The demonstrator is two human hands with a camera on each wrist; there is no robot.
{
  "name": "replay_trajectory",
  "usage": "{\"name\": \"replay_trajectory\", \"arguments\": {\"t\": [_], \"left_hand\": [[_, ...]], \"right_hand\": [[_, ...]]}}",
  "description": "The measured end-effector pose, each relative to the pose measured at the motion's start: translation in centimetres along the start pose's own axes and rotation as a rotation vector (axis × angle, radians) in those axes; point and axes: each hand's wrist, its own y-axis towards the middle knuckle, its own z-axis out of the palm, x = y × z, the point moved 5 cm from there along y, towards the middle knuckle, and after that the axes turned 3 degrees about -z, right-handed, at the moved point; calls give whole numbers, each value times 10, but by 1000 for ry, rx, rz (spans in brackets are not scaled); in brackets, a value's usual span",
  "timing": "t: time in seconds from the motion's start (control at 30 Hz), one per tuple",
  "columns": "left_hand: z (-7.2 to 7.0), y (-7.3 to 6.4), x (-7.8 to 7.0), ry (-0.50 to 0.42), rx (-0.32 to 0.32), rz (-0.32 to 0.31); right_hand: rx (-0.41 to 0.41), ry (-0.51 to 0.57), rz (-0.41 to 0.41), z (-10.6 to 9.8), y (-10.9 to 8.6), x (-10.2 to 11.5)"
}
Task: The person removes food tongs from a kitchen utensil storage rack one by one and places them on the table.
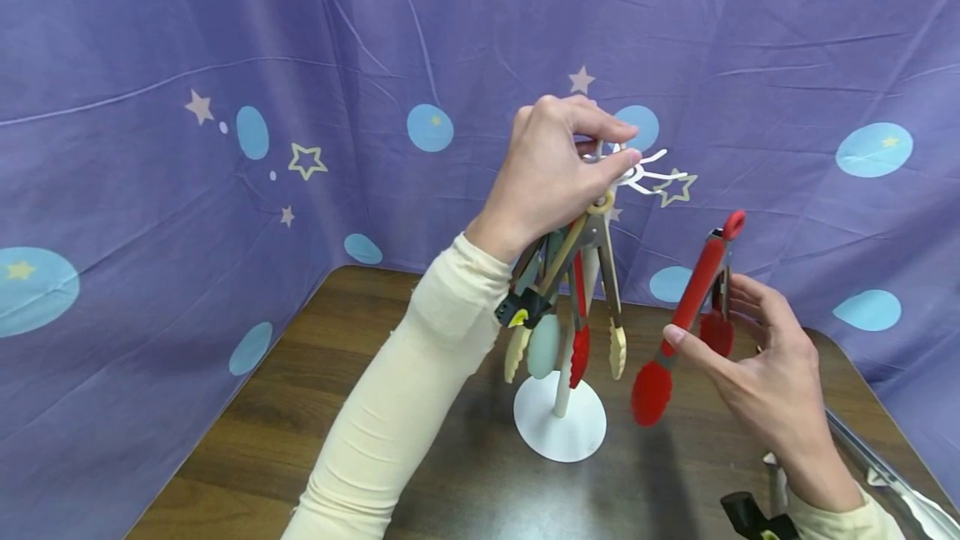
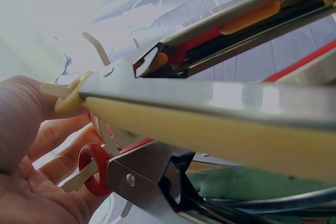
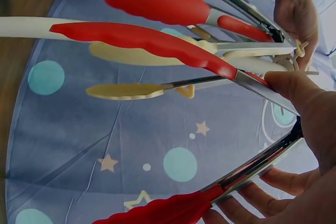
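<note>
My left hand [image 1: 551, 161] pinches the top of a white hook stand [image 1: 564, 433], thumb and fingers at its upper hooks. Below that hand hang several tongs: cream-yellow tongs [image 2: 210, 124], mint-green tongs [image 1: 543, 347] and other red-tipped tongs [image 1: 579, 355]. In the left wrist view, a yellow ring and a red ring sit on hooks beside my palm. My right hand [image 1: 768, 373] holds red tongs [image 1: 693, 290] in the air right of the stand, thumb on one arm, fingers at the other. Their arms are spread, red tips [image 3: 152, 211] downward, ring upward.
Bare white hooks [image 1: 652, 177] stick out on the stand's right side. Metal tongs [image 1: 862, 448] lie at the table's right edge, partly behind my right wrist. A purple patterned cloth [image 1: 450, 40] hangs behind the wooden table [image 1: 285, 423].
</note>
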Motion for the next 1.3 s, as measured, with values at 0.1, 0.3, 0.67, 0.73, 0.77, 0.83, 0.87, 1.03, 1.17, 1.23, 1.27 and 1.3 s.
{"name": "replay_trajectory", "arguments": {"t": [0.1,0.3,0.67,0.73,0.77,0.83,0.87,1.03,1.17,1.23,1.27,1.3], "left_hand": [[0,0,0,-7,2,-5],[0,0,0,-23,4,-10],[0,-1,0,-14,5,-10],[0,-1,0,-17,5,-12],[0,-1,0,-19,5,-12],[0,-1,0,-20,5,-14],[0,-1,0,-20,4,-14],[0,-1,0,-18,6,-18],[0,-1,0,-24,4,-19],[1,-1,0,-29,2,-21],[1,-1,0,-32,2,-21],[1,-1,0,-35,1,-21]], "right_hand": [[19,-24,24,0,1,-6],[58,-83,98,-1,2,-15],[96,-108,165,2,5,-31],[93,-117,171,2,6,-34],[91,-116,172,2,7,-36],[89,-120,174,3,8,-39],[90,-124,178,3,8,-40],[108,-124,187,6,11,-52],[122,-142,190,8,13,-60],[124,-150,189,9,14,-64],[126,-154,190,9,14,-66],[127,-161,190,10,14,-68]]}}
